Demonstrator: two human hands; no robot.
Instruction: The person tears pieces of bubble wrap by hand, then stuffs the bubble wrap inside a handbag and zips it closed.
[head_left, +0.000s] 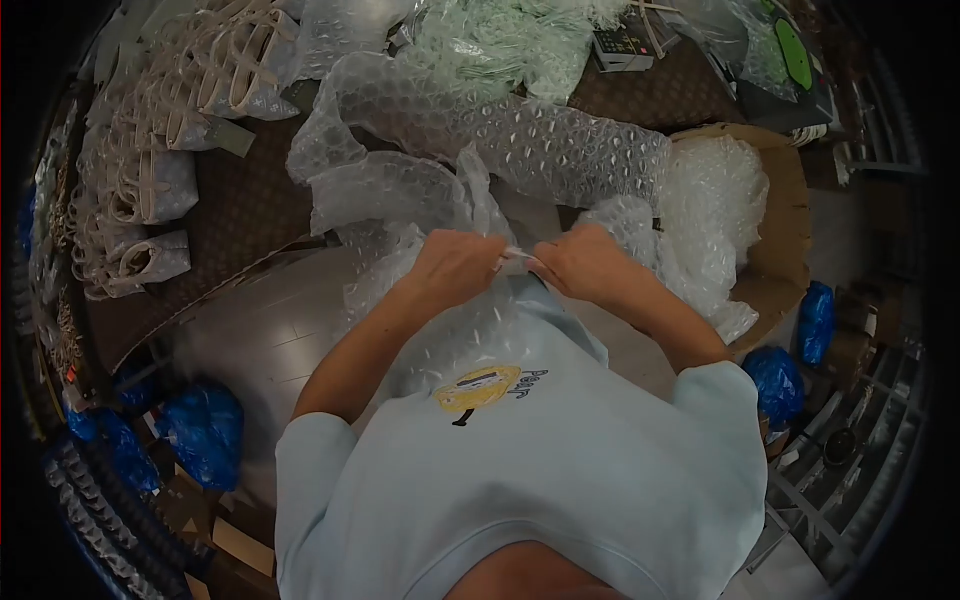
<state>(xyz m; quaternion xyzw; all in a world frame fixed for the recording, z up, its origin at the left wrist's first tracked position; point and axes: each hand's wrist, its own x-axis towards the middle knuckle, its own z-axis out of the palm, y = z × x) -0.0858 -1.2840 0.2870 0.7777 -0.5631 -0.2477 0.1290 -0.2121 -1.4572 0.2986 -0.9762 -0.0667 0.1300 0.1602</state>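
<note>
Both hands are close together in front of the chest, with a small gap between them. My left hand (460,265) is closed, pinching the edge of clear bubble wrap (395,195). My right hand (580,262) is closed too, its fingertips on the other side of the same thin, whitish edge, which stretches across the gap. Loose wrap hangs below and beside the left hand. Beyond the hands, a wide bubble wrap strip (520,145) runs to the right, toward a crumpled heap of wrap (710,200).
A brown patterned table (235,200) carries rows of small light bags (170,185) at left. Green-tinted wrap (490,45) and a dark box (622,48) lie at the back. A cardboard box (790,210) stands right. Blue bags (205,430) are low on both sides.
</note>
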